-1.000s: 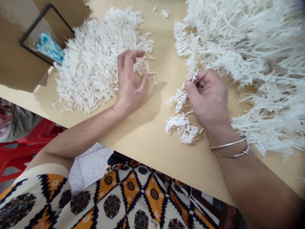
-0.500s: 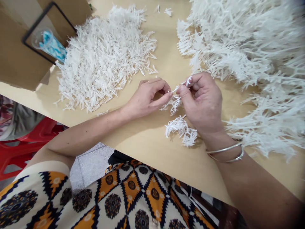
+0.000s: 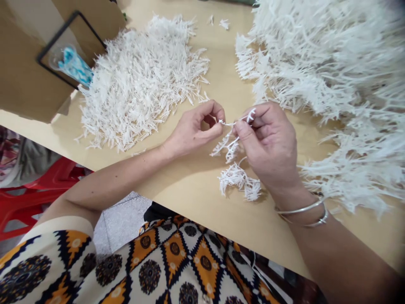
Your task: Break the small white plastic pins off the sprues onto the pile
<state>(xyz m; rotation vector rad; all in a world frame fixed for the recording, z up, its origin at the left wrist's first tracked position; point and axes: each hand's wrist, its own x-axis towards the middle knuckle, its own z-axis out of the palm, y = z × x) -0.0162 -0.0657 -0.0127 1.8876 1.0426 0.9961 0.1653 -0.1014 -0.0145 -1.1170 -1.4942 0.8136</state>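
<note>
Between my two hands stretches a thin white branched plastic sprig (image 3: 228,124). My left hand (image 3: 198,126) pinches its left tip between thumb and forefinger. With thumb and bent forefinger, my right hand (image 3: 268,137) grips the same sprig farther along, and a forked white end sticks up over the finger. More white branching bits (image 3: 232,151) hang or lie just under the right fingertips; I cannot tell if they are joined to the held piece. Below them a small white clump (image 3: 239,181) rests on the table.
A heap of short white sprigs (image 3: 142,80) lies at left, and a larger pile of long white branched strands (image 3: 332,80) fills the right. At far left stand a cardboard box (image 3: 25,71), a black frame (image 3: 60,31) and a clear cup with blue-white contents (image 3: 76,66). Red stools (image 3: 41,192) stand below.
My left fingers have moved slightly left along the sprig, so more of its tip shows. The right hand has shifted a little down, and the hanging bits spread more to the left.
</note>
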